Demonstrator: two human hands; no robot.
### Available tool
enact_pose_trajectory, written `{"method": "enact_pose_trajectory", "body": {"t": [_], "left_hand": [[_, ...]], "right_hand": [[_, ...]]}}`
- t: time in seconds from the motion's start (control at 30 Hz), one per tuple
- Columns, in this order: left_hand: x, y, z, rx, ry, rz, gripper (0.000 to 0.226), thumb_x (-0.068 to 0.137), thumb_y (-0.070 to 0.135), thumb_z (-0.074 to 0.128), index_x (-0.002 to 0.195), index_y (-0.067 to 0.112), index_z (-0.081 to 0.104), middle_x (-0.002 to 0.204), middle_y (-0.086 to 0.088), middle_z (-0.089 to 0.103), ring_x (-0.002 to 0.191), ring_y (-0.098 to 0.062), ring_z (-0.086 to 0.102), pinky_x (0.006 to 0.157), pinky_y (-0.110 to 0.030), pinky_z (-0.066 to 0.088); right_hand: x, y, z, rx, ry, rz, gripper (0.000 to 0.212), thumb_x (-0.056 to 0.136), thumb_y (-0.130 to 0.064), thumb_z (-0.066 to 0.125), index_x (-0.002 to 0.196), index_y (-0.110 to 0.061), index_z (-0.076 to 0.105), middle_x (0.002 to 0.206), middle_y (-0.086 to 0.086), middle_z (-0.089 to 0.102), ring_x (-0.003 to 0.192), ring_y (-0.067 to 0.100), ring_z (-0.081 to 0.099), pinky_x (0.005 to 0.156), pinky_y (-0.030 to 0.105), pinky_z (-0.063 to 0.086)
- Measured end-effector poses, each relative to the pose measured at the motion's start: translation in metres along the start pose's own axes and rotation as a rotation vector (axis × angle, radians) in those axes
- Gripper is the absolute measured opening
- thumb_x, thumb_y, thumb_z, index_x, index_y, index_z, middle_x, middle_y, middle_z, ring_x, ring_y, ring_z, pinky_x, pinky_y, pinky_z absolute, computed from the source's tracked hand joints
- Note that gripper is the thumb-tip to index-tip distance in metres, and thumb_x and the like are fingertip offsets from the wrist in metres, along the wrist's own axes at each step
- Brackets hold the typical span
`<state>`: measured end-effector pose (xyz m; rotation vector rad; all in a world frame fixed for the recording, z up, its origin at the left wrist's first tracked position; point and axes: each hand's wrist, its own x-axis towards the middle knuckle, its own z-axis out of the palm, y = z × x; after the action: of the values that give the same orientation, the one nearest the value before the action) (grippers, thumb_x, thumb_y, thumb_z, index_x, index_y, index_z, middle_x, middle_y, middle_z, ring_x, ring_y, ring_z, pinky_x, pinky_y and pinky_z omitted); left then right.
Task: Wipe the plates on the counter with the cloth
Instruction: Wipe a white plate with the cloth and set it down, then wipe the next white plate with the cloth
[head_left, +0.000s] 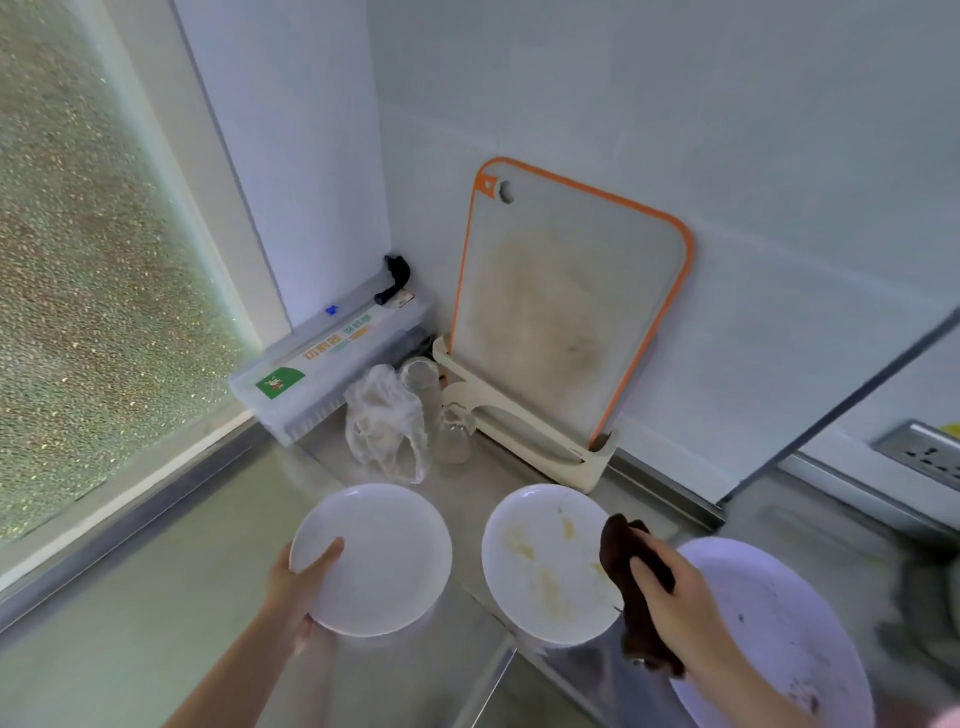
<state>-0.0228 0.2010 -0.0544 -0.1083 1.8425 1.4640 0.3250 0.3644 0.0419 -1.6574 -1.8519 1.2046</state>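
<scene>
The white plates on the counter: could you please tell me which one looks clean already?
The left white round plate, held at its rim by the left hand, looks spotless. The middle plate carries yellowish smears, and the right plate has dark specks.

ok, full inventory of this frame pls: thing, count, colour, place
plates: 3, white; clean one left, smeared one centre, speckled one right
cloth: 1, dark brown, at the smeared plate's right rim
board: 1, white with orange edge, upright in a cream rack against the wall
box: 1, clear, in the corner by the window
bag: 1, clear, in front of the box
glasses: 2, clear, beside the bag
socket: 1, silver, far right
left hand: grips the clean plate
right hand: holds the cloth
</scene>
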Motion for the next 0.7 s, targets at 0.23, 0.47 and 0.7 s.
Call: {"method": "enact_pose_trajectory", "body": {"t": [0.23, 0.47, 0.7], "left_hand": [[0.000, 0.006, -0.003, 0.351, 0.175, 0.054, 0.056, 0.054, 0.032, 0.073, 0.102, 0.004, 0.067, 0.099, -0.023, 0.071, 0.088, -0.041, 0.067, 0.084, -0.056, 0.055], [-0.063, 0.029, 0.067, 0.581, 0.154, 0.447, 0.030, 0.077, 0.001, 0.072, 0.104, 0.009, 0.062, 0.104, -0.014, 0.067, 0.090, -0.034, 0.063, 0.082, -0.041, 0.050], [-0.099, -0.059, 0.156, 0.698, -0.320, 0.039, 0.054, 0.060, 0.038, 0.064, 0.105, 0.021, 0.038, 0.109, -0.006, 0.063, 0.100, -0.028, 0.066, 0.085, -0.042, 0.055]], "right_hand": [[0.005, 0.009, -0.005, 0.024, -0.013, 0.002, 0.030, 0.092, -0.005, 0.053, 0.117, -0.020, 0.062, 0.103, 0.002, 0.068, 0.095, 0.019, 0.062, 0.076, 0.019, 0.043], [0.012, 0.016, -0.002, 0.042, -0.030, 0.010, 0.031, 0.092, -0.008, 0.054, 0.120, -0.021, 0.061, 0.105, 0.001, 0.068, 0.099, 0.017, 0.061, 0.078, 0.021, 0.043], [0.014, 0.019, -0.009, 0.089, -0.027, -0.019, 0.032, 0.092, -0.006, 0.054, 0.120, -0.019, 0.061, 0.107, -0.001, 0.067, 0.102, 0.015, 0.060, 0.081, 0.019, 0.041]]}}
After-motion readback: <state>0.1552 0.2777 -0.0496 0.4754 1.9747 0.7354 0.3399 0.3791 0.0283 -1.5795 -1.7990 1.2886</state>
